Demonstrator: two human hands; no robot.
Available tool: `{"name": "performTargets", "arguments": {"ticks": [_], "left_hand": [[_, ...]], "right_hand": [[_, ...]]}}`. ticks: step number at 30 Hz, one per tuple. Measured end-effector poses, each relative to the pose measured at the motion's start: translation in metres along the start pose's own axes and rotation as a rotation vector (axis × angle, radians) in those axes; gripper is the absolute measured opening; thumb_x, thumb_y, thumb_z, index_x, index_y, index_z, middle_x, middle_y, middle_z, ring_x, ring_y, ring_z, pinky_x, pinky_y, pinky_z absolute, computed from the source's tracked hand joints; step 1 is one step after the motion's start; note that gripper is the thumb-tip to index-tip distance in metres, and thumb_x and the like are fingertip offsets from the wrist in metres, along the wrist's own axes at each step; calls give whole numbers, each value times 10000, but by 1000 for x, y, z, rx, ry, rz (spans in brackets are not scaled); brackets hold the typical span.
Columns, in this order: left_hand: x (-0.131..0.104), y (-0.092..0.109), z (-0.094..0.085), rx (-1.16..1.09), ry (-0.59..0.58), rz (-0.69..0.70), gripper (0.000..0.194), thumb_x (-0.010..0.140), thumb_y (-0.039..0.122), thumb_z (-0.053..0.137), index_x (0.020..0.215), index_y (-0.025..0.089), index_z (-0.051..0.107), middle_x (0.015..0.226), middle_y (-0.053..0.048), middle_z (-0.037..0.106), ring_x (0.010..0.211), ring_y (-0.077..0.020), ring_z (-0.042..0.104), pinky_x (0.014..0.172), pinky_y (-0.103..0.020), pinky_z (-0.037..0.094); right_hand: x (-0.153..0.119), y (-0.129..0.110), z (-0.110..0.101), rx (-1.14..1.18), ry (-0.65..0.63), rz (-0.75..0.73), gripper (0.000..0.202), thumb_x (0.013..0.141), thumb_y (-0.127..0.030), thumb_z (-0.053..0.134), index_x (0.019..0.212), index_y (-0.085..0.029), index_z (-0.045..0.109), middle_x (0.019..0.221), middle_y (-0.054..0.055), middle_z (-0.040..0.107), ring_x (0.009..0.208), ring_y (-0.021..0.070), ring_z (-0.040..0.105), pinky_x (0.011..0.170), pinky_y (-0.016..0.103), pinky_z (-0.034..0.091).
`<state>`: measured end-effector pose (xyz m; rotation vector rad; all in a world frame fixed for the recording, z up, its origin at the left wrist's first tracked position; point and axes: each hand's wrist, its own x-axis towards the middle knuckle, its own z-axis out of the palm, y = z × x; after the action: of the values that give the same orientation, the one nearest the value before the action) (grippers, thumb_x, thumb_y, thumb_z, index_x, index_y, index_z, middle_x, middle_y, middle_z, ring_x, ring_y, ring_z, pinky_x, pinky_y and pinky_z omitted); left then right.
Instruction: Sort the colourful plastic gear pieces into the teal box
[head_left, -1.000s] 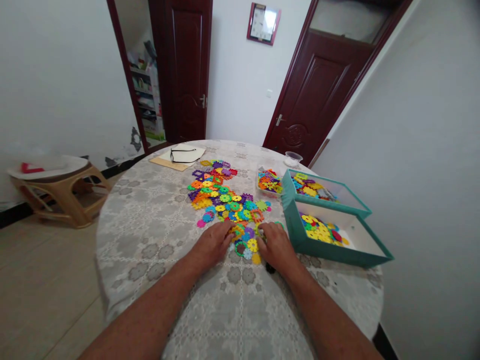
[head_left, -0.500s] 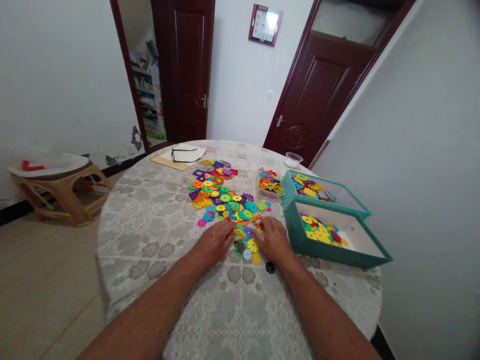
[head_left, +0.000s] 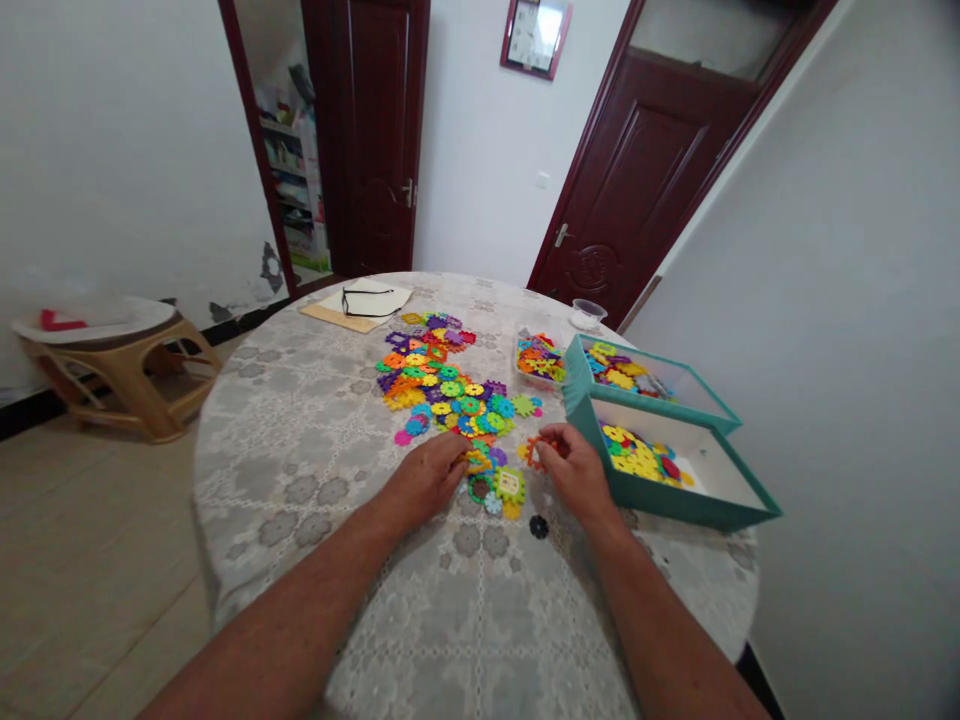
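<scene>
Two hands. Right hand (head_left: 576, 472): fingers are pinching, narrowly parted, an orange frame (head_left: 532, 455) at their tips; probably light, stiff, slightly slick, its toothed rim offering best hold. Left hand (head_left: 421, 482): fingers are curling at yellow pieces (head_left: 475, 463), grip unclear.

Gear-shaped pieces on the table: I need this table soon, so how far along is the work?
Apparently partway. Pieces already in the teal boxes and clear tray look put away, though they may have started there. The right hand holds an orange-red piece; the left hand is at yellow-orange pieces. The loose heap on the tablecloth seems left.
</scene>
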<state>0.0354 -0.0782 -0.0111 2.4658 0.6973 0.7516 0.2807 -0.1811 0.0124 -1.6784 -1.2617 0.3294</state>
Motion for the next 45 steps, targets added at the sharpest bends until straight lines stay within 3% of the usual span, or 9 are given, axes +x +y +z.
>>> {"name": "performTargets", "arguments": {"ticks": [4,9,15,18,27,36,41,45], "left_hand": [[1,2,0,1,14,-10,186,1004,235,486,1047,197,663,1021,-83,695,968,-232,645,877,-345,503],[1,5,-2,-26,19,-20,177,989,216,492,1041,207,660,1005,-72,694,944,-218,643,868,-335,505],[2,5,-2,-18,21,-30,173,984,227,486,1025,201,652,968,-66,677,913,-218,631,862,-342,507],[2,5,-2,-25,26,-16,183,984,245,495,1055,194,657,1001,-80,689,942,-230,635,879,-354,511],[1,19,-8,-74,54,-72,184,971,251,529,1063,205,682,989,-63,718,924,-220,657,870,-337,517],[0,24,-12,-135,-2,-7,176,980,259,553,1050,207,706,1012,-56,723,944,-209,649,901,-331,517],[0,24,-14,-229,-90,84,151,994,269,572,1016,208,708,1018,-54,715,957,-195,646,875,-304,516],[1,22,-13,-250,-93,120,185,1004,261,573,1116,225,716,1097,-68,722,1025,-202,660,919,-309,532]], "right_hand": [[-8,-3,5,14,-293,16,220,882,-347,657,1044,-214,726,905,40,710,798,213,650,726,333,521],[-12,-4,2,-253,-338,-181,312,911,-327,674,1189,-195,729,1065,88,719,980,242,659,904,387,526],[-15,-10,-19,-294,-544,-214,616,832,-320,774,1427,-245,630,1301,100,662,1130,263,637,1023,419,507],[-17,-16,-20,-332,-594,-256,594,814,-288,778,1393,-260,650,1241,81,656,1104,251,629,1005,390,511],[-18,-15,-10,-362,-567,-320,521,779,-120,621,1287,-223,672,1180,82,635,1092,241,607,994,366,491],[-16,-12,-9,-293,-472,-291,402,842,-189,639,1238,-201,700,1117,87,681,1051,241,627,959,369,498],[-9,-14,-9,-26,-461,-73,283,863,-233,629,1131,-209,718,1009,39,722,869,191,647,776,311,515],[-9,-18,-6,271,-520,127,232,877,-301,623,1073,-204,701,926,20,718,772,163,654,698,281,514]]}}
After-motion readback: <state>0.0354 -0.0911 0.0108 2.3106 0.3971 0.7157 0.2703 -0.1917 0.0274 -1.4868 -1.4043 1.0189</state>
